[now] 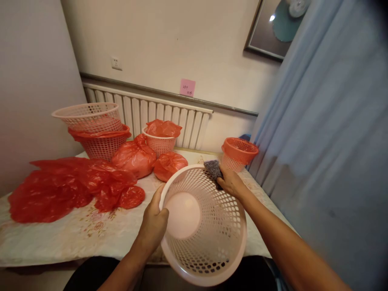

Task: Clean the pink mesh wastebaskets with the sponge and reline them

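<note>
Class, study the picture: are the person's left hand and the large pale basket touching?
Touching. The head view shows the left hand gripping the large pale basket by its rim, thumb over the edge.

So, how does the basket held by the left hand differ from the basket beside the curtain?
The held basket is tilted, its mouth facing the camera; the other basket stands upright on the floral cloth.
The held basket has no bag in it; the other basket has a red bag over its rim.
Both are pinkish, with lattice walls.
</note>
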`<state>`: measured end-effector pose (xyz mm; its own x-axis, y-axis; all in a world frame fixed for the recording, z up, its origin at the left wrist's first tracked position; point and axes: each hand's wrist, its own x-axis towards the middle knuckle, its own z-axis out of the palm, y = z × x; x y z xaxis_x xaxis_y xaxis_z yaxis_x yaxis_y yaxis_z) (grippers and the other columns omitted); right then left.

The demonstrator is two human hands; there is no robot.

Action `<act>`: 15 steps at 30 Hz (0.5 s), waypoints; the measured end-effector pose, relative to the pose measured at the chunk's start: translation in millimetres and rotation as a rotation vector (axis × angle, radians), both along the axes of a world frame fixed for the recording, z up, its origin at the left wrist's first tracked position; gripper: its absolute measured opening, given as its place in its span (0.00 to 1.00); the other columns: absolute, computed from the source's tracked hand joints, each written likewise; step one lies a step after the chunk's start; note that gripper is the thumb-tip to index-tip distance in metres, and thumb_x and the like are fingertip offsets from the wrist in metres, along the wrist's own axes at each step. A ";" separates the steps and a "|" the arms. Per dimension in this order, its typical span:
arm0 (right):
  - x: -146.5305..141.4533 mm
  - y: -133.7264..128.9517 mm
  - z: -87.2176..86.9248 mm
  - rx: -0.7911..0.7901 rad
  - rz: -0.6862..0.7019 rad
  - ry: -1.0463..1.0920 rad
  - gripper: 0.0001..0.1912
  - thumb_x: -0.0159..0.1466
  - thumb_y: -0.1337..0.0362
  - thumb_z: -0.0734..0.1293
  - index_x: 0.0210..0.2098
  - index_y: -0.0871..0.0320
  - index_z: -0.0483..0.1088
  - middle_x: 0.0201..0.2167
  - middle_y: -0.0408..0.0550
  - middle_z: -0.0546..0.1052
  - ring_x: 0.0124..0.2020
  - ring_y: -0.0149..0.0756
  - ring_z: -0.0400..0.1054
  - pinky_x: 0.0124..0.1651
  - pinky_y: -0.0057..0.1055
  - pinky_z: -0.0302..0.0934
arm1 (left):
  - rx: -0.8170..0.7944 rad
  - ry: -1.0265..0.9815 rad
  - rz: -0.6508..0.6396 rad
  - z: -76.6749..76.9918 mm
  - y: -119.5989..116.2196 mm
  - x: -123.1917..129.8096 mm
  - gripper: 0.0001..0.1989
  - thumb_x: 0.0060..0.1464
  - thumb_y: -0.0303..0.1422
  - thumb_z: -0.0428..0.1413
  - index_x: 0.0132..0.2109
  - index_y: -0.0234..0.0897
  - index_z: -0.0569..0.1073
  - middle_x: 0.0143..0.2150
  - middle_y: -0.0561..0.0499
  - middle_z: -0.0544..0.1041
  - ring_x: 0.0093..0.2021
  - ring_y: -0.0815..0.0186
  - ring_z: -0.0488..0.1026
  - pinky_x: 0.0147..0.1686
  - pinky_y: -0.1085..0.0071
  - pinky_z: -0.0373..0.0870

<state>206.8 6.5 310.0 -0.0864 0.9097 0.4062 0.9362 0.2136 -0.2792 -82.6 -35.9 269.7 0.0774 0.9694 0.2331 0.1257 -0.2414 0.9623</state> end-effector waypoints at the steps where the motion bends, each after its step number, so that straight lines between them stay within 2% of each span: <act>1: 5.1 -8.1 -5.2 0.000 -0.034 0.040 0.15 0.56 0.69 0.59 0.43 0.56 0.66 0.38 0.49 0.74 0.38 0.40 0.66 0.42 0.33 0.59 | -0.010 -0.005 0.010 -0.7 0.3 -0.2 0.37 0.43 0.20 0.45 0.63 0.39 0.61 0.61 0.49 0.68 0.62 0.60 0.62 0.62 0.60 0.57; 5: 17.7 -44.9 -26.7 -0.016 -0.179 0.187 0.13 0.56 0.66 0.57 0.40 0.56 0.66 0.36 0.47 0.74 0.37 0.40 0.66 0.41 0.33 0.60 | -0.019 -0.009 0.025 -2.9 -2.7 0.9 0.37 0.42 0.20 0.45 0.62 0.41 0.61 0.60 0.50 0.69 0.61 0.60 0.64 0.61 0.61 0.60; 8: 20.1 -74.9 -46.1 -0.017 -0.305 0.299 0.18 0.57 0.62 0.57 0.45 0.58 0.66 0.40 0.49 0.75 0.41 0.42 0.68 0.44 0.36 0.61 | -0.056 0.008 0.025 -2.3 -8.1 3.3 0.36 0.43 0.21 0.45 0.63 0.39 0.61 0.60 0.48 0.69 0.60 0.59 0.66 0.60 0.61 0.61; 12: 15.4 -114.4 -81.3 0.027 -0.487 0.463 0.27 0.59 0.56 0.57 0.55 0.60 0.63 0.52 0.55 0.71 0.53 0.47 0.65 0.54 0.40 0.60 | -0.047 0.035 0.045 -2.5 -12.1 4.3 0.34 0.44 0.23 0.46 0.62 0.39 0.61 0.60 0.48 0.68 0.62 0.58 0.63 0.62 0.59 0.58; 15: 7.9 -137.3 -106.2 0.064 -0.560 0.560 0.27 0.58 0.55 0.59 0.56 0.55 0.64 0.51 0.52 0.73 0.54 0.48 0.66 0.53 0.41 0.62 | -0.053 0.050 0.052 -5.6 -16.0 3.6 0.34 0.45 0.23 0.46 0.62 0.40 0.60 0.61 0.48 0.68 0.62 0.57 0.63 0.63 0.58 0.57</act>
